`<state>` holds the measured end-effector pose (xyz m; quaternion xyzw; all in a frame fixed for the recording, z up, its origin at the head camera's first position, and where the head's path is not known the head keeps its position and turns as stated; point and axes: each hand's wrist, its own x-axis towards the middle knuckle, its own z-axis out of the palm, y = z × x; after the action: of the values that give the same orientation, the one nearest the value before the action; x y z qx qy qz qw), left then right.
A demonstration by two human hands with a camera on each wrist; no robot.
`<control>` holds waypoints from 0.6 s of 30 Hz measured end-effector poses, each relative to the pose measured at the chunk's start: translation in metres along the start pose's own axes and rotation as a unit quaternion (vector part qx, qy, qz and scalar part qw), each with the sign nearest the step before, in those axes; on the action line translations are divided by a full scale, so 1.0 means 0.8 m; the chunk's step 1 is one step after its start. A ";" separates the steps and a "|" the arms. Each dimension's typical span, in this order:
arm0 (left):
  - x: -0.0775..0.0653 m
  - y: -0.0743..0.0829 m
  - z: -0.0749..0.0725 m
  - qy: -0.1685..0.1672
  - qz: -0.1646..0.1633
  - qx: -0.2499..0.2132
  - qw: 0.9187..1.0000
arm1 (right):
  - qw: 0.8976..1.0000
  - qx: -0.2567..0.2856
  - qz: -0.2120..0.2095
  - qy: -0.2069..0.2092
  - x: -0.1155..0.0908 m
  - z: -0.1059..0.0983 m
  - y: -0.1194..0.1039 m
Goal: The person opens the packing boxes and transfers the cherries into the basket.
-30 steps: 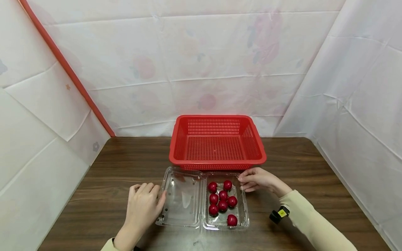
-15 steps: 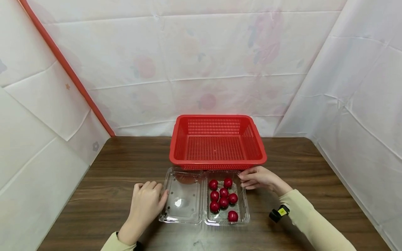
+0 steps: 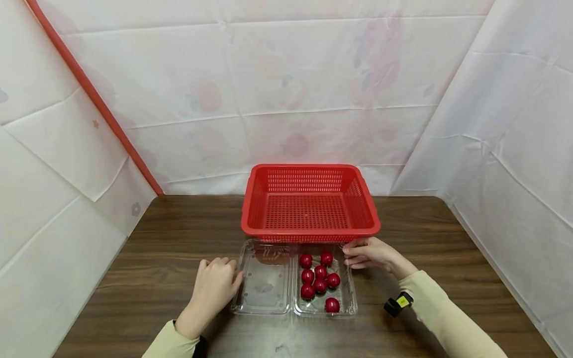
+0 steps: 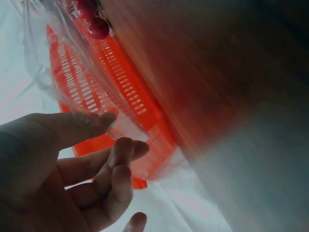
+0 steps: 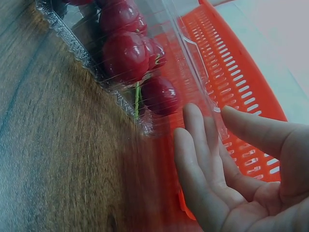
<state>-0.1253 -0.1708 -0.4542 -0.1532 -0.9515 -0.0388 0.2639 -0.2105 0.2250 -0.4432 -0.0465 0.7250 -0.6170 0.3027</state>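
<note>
A clear plastic clamshell box point(image 3: 325, 312) lies spread open on the table, its tray on the right and its lid point(image 3: 261, 303) on the left. Several dark red cherries point(image 3: 320, 271) sit in the tray; a green stem shows in the right wrist view. My left hand point(image 3: 216, 284) is at the lid's outer edge, its thumb and fingers pinching that edge in the left wrist view. At the tray's far right corner, my right hand point(image 3: 370, 252) pinches the rim, thumb point(image 5: 256, 126) above and fingers against the outer wall.
A red plastic basket point(image 3: 311, 231) with perforated walls stands right behind the clamshell box, close to its far edge. The brown wooden table point(image 3: 429, 238) is bounded by white printed cloth point(image 3: 286, 99) at the back and sides.
The clamshell box with its cherries has slid slightly away from me, toward the basket, and a little right. My left hand has moved right with the lid; my right hand has barely shifted.
</note>
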 end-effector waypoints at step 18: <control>0.012 0.012 0.013 -0.097 -0.010 -0.002 0.995 | 1.000 -0.004 0.012 0.025 0.008 0.000 0.002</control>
<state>-0.1347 -0.1573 -0.4580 -0.1468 -0.9741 -0.0282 0.1699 -0.2151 0.2222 -0.4469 -0.0236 0.7355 -0.6112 0.2914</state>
